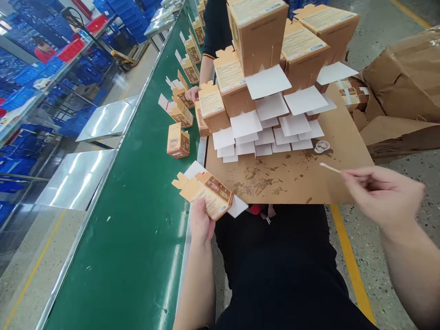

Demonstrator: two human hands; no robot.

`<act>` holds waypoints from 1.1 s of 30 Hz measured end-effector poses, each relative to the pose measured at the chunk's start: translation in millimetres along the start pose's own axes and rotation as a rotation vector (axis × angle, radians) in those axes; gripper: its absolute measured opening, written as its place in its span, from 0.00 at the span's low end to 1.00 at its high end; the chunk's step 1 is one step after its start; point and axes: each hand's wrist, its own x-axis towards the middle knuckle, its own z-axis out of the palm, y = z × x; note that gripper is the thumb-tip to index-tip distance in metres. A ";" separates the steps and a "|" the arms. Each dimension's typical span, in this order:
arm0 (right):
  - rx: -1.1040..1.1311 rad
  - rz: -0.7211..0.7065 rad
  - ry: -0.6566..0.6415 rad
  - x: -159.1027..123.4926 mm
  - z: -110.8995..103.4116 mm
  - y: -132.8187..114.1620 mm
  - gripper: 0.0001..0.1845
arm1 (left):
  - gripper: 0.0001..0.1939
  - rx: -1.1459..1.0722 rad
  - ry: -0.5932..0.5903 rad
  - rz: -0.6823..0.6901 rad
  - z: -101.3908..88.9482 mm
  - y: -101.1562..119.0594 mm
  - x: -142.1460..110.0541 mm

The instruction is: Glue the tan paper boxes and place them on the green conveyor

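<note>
Left hand's (201,221) grip holds a box (217,196) by the desk's (338,128) near left corner; right hand (385,192) pinches a swab (330,167) near its right corner.

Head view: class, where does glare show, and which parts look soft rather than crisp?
Head view: bright streaks glare off the metal panels, with paler ones on the green belt; head view: the blue bins look smeared, while the held carton looks crisper.

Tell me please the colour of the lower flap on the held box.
The lower flap is white; head view shows it.
</note>
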 end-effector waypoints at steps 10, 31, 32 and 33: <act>0.246 -0.208 -0.411 -80.1 115.4 -47.1 0.18 | 0.48 0.147 -0.106 0.153 39.9 -23.9 38.6; 0.239 -0.025 -0.331 -88.9 94.1 -29.1 0.15 | 0.41 0.446 -0.124 0.369 59.9 -50.0 10.8; 0.237 0.000 -0.308 -89.2 87.0 -28.7 0.15 | 0.41 0.457 -0.124 0.376 60.1 -50.4 9.6; 0.233 0.019 -0.286 -89.7 80.7 -28.8 0.16 | 0.40 0.464 -0.125 0.385 60.3 -51.1 8.8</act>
